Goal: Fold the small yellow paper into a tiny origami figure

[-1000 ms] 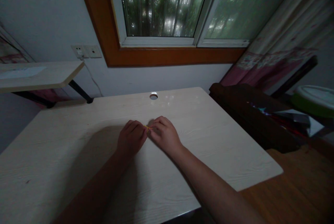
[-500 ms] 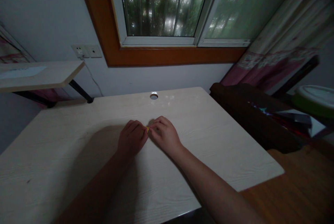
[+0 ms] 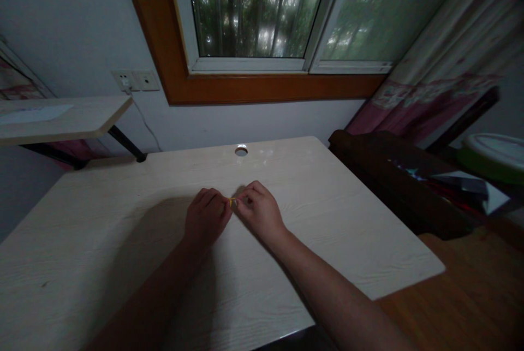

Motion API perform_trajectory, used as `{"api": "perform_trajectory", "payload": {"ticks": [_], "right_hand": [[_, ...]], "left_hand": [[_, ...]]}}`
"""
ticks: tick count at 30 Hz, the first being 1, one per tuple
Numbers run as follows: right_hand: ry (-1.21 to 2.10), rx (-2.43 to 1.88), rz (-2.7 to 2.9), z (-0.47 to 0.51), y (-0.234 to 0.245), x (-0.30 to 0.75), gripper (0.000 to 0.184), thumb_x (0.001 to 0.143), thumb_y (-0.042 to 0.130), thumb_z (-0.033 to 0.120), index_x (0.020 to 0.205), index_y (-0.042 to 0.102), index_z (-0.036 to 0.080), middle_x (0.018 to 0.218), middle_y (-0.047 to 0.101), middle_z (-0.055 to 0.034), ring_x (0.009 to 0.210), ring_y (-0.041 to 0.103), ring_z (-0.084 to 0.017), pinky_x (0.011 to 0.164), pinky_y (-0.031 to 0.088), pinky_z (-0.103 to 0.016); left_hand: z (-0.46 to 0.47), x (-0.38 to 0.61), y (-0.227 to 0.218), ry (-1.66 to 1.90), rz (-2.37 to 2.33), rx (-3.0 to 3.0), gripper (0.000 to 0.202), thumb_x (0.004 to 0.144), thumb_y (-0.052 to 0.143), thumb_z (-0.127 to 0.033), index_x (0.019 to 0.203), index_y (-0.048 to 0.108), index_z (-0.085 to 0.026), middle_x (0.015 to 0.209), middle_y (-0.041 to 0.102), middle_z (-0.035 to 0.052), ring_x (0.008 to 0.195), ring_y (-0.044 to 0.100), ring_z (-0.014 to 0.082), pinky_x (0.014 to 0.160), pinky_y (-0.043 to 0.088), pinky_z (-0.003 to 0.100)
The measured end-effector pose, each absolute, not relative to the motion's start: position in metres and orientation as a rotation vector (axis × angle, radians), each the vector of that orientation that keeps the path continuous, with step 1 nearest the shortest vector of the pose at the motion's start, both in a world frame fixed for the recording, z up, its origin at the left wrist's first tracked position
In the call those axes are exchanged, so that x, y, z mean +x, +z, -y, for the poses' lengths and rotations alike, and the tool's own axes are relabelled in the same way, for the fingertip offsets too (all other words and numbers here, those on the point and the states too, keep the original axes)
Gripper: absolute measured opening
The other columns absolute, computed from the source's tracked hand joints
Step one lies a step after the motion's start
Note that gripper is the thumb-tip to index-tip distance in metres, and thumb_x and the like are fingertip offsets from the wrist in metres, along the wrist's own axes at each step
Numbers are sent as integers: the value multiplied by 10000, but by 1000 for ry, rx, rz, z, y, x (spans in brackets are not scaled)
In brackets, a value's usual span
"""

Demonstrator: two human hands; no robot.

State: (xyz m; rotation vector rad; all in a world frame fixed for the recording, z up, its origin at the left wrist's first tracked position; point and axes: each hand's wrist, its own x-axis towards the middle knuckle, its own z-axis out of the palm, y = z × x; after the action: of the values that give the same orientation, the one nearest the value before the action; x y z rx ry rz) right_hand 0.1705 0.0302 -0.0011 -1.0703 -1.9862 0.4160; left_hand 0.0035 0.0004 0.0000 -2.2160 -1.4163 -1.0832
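Between my two hands is a small, thin yellow strip [image 3: 231, 201], too small to tell its kind. My left hand [image 3: 207, 214] is closed, with thumb and fingertips pinched on the strip's left part. My right hand [image 3: 260, 210] is closed too, its thumb and forefinger pinching at the strip's right end. Both hands are low over the pale wood-grain table [image 3: 352, 231], close together near its middle. The fingers hide most of the strip.
A raised shelf [image 3: 98, 116] on black legs stands at the table's left back. A round cable hole [image 3: 241, 152] lies near the back edge. Beyond the right edge are a dark wooden piece of furniture [image 3: 376, 176] and a green container [image 3: 491, 157].
My right fingertips have shifted slightly right and up, away from the left ones, and a little more of the yellow strip shows between them. My left hand has hardly moved.
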Motion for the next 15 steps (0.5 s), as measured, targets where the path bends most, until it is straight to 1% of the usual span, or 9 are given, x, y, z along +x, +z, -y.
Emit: {"api": "perform_trajectory", "payload": {"ticks": [8, 12, 15], "right_hand": [[394, -1086, 1990, -32, -3, 171, 34, 809, 665, 175, 833, 661, 199, 865, 597, -36, 786, 578, -165, 684, 462, -281], [373, -1139, 1931, -40, -7, 180, 44, 793, 652, 148, 770, 655, 185, 826, 581, -32, 688, 554, -143, 625, 447, -270], [403, -1156, 1898, -45, -8, 186, 38, 790, 652, 149, 776, 661, 183, 834, 581, -28, 657, 546, -131, 616, 451, -266]], "left_hand": [[-1, 1, -2, -1146, 1475, -2216, 117, 829, 587, -141, 736, 549, -200, 741, 581, 40, 754, 549, 195, 746, 498, 359], [-3, -10, -5, -1236, 1542, -2126, 96, 812, 594, -125, 761, 567, -202, 754, 583, 31, 757, 552, 195, 759, 490, 369], [-5, -15, -6, -1294, 1553, -2112, 104, 812, 590, -111, 768, 570, -203, 759, 586, 22, 759, 558, 185, 762, 488, 361]]}}
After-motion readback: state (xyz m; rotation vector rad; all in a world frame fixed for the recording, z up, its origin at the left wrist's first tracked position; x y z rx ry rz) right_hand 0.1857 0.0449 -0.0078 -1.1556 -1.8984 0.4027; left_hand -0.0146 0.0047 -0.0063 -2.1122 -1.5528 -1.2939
